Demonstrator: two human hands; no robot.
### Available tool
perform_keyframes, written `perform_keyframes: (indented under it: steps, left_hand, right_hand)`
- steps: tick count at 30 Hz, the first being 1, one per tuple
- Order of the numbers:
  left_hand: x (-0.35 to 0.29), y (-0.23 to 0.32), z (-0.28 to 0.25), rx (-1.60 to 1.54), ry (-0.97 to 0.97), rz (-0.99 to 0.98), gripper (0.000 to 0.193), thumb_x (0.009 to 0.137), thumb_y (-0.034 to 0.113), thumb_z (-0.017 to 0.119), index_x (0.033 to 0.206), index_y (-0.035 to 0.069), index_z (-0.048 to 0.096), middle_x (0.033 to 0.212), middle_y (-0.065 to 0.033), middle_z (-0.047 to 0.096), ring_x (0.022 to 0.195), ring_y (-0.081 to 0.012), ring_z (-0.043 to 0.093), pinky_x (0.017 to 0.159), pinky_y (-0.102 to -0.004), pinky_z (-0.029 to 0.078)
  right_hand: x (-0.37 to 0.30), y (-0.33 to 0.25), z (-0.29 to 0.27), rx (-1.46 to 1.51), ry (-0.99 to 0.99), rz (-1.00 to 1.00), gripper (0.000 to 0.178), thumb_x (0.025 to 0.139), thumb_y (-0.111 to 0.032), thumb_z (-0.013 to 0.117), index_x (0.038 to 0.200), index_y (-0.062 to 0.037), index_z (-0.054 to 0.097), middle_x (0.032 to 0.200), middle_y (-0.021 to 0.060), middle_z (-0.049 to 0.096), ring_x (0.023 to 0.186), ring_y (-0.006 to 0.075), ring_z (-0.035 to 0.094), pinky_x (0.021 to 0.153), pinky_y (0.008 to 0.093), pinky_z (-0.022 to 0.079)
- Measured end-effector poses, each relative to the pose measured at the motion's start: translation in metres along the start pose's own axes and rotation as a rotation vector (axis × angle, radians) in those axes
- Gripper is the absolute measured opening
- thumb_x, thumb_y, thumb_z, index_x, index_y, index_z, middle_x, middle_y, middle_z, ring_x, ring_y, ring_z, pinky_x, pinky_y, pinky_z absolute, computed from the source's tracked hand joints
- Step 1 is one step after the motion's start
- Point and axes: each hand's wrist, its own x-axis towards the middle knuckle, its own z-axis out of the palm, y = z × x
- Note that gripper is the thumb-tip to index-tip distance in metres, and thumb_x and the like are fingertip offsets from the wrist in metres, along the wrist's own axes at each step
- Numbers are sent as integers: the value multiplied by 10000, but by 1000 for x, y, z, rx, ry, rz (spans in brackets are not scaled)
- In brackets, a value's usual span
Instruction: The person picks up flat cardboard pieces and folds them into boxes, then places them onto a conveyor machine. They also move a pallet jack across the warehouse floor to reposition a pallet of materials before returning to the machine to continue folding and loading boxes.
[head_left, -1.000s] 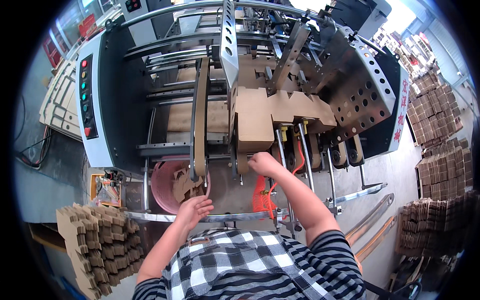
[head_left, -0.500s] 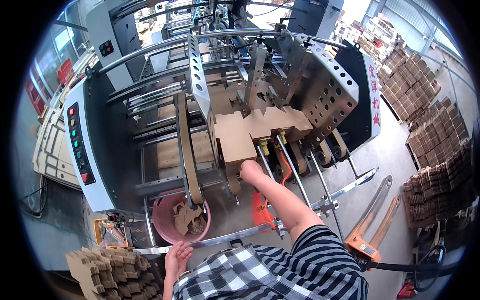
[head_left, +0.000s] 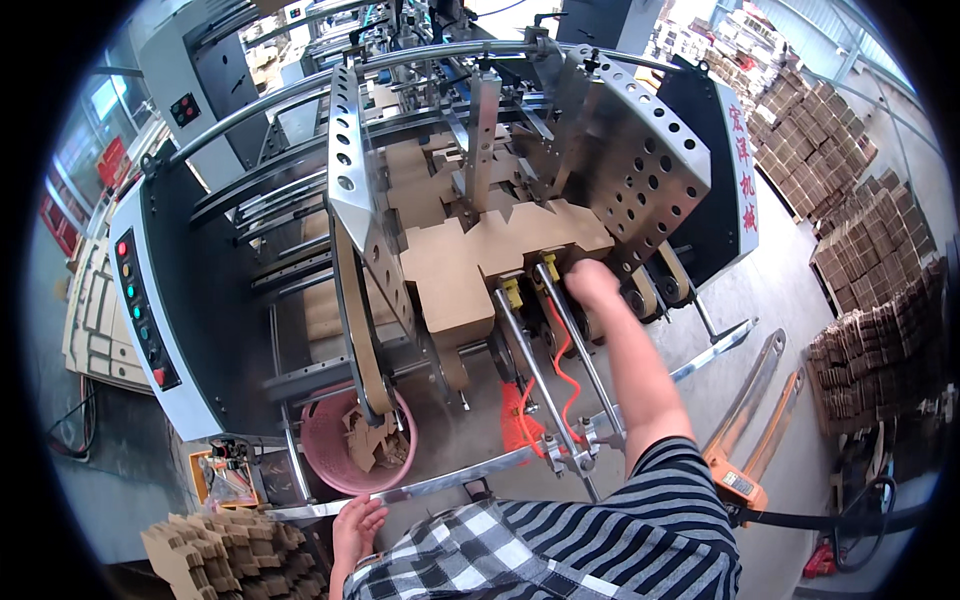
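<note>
A stack of flat die-cut cardboard blanks (head_left: 450, 265) lies in the machine's feeder between upright perforated metal plates. My right hand (head_left: 592, 283), its fingers folded in, is at the front right edge of that stack, beside a yellow-tipped metal rod (head_left: 548, 268). Its fingertips are partly hidden from sight. Down by the long metal bar (head_left: 420, 485) at the front, my left hand (head_left: 357, 525) hangs with its fingers loosely apart and nothing in it.
A pink basket (head_left: 318, 455) with cardboard scraps stands under the machine's left front. More blanks (head_left: 225, 550) are piled at lower left. An orange pallet jack (head_left: 740, 480) and stacked cardboard (head_left: 870, 345) are on the right. A control panel (head_left: 143, 310) lines the left side.
My right hand has moved right along the stack's front, from its left corner to its right end. The perforated left plate and the stack now appear further left in view. My left hand stays low.
</note>
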Motion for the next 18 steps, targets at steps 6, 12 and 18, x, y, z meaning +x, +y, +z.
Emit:
perform_keyframes:
  steps: [6,12,18]
  left_hand:
    - [5,-7,0,36,53,-83,285,891,137,517,1134,-8,491,1032,-162,606,869,-262,629,758,-341,494]
    - [13,-6,17,67,53,-100,268,875,121,558,1114,10,512,1012,-141,620,861,-239,637,749,-322,495]
    - [11,7,22,105,62,-56,242,880,113,554,1099,14,524,1010,-132,630,848,-220,646,742,-305,499]
  right_hand:
    - [72,53,17,-288,-19,-319,245,768,-224,549,894,-60,680,970,151,653,920,323,620,804,415,496]
    - [68,49,11,-357,-100,-391,219,768,-240,553,850,-87,686,916,138,659,887,319,622,772,427,498]
    - [80,47,12,-415,-52,-352,225,725,-239,576,864,-102,690,895,147,657,863,321,625,743,420,505]
